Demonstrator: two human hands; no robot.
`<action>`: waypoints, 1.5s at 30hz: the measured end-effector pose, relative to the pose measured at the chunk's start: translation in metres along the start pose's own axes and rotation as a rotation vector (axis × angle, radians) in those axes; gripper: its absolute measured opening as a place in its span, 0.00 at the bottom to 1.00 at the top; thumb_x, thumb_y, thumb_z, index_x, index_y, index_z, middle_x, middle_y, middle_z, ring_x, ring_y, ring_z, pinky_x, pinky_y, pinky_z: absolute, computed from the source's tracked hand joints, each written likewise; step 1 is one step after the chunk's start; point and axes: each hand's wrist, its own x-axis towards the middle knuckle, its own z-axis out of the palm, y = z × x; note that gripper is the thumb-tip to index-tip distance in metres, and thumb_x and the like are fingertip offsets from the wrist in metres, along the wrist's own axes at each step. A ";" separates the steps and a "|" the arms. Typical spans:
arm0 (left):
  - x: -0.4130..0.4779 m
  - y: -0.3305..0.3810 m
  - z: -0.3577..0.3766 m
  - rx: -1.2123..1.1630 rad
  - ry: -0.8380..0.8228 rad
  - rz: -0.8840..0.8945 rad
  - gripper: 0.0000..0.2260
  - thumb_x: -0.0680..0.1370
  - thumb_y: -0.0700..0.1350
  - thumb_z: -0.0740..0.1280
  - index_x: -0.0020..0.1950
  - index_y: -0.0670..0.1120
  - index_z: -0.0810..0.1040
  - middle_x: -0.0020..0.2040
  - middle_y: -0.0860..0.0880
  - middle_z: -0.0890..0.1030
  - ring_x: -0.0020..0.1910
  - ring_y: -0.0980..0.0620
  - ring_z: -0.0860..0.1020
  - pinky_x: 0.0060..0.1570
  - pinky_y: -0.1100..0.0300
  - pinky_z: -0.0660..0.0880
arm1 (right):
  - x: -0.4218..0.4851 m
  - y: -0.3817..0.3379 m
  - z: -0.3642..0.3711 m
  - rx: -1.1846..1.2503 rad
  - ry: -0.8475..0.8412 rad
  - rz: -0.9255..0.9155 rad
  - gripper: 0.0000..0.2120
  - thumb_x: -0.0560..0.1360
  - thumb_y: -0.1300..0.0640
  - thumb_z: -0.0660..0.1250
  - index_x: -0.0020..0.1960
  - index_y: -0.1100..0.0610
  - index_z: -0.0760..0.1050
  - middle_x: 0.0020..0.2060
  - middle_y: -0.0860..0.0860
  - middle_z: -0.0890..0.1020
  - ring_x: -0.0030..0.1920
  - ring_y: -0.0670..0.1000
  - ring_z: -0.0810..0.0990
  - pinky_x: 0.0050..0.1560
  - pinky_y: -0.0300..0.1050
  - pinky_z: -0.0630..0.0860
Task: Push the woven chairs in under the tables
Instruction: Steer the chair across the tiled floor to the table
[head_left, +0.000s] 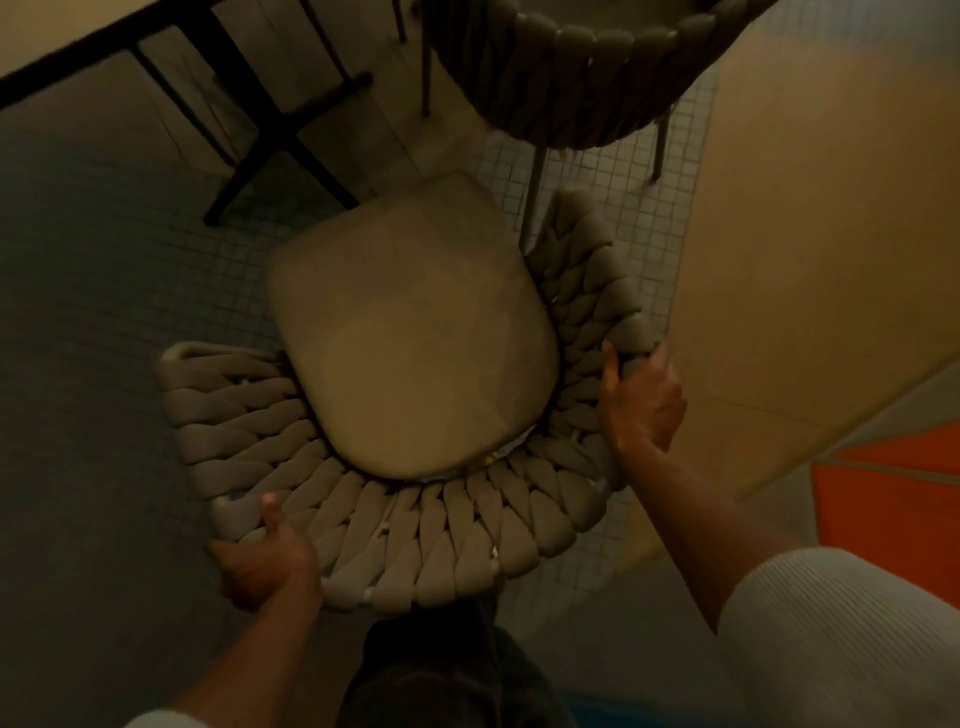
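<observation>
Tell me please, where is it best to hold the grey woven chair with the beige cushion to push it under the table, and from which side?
Probably the curved woven backrest rim, taken from behind the grey woven chair, one hand each side. The left hand and right hand already grip it so. The rim wraps around the beige seat cushion and its open front faces the black-legged table.
</observation>
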 end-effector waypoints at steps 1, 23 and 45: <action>0.000 0.001 0.000 -0.007 0.001 -0.009 0.34 0.78 0.61 0.71 0.73 0.39 0.68 0.68 0.30 0.75 0.67 0.28 0.73 0.65 0.38 0.70 | 0.001 0.000 -0.001 0.005 -0.008 0.002 0.25 0.83 0.41 0.66 0.63 0.63 0.72 0.56 0.63 0.81 0.56 0.66 0.81 0.53 0.57 0.75; -0.047 0.005 0.007 -0.046 -0.020 0.035 0.27 0.79 0.43 0.66 0.75 0.36 0.63 0.73 0.31 0.69 0.70 0.31 0.71 0.65 0.41 0.70 | 0.051 0.005 -0.049 -0.052 -0.361 -0.451 0.34 0.82 0.49 0.68 0.81 0.59 0.58 0.75 0.59 0.68 0.68 0.62 0.75 0.62 0.58 0.76; -0.075 -0.035 0.029 0.855 -0.587 1.473 0.31 0.64 0.70 0.68 0.58 0.51 0.83 0.51 0.50 0.86 0.46 0.44 0.84 0.51 0.49 0.79 | 0.012 0.046 -0.011 -0.595 -0.629 -1.662 0.39 0.70 0.17 0.54 0.49 0.51 0.82 0.40 0.50 0.82 0.39 0.57 0.82 0.46 0.51 0.76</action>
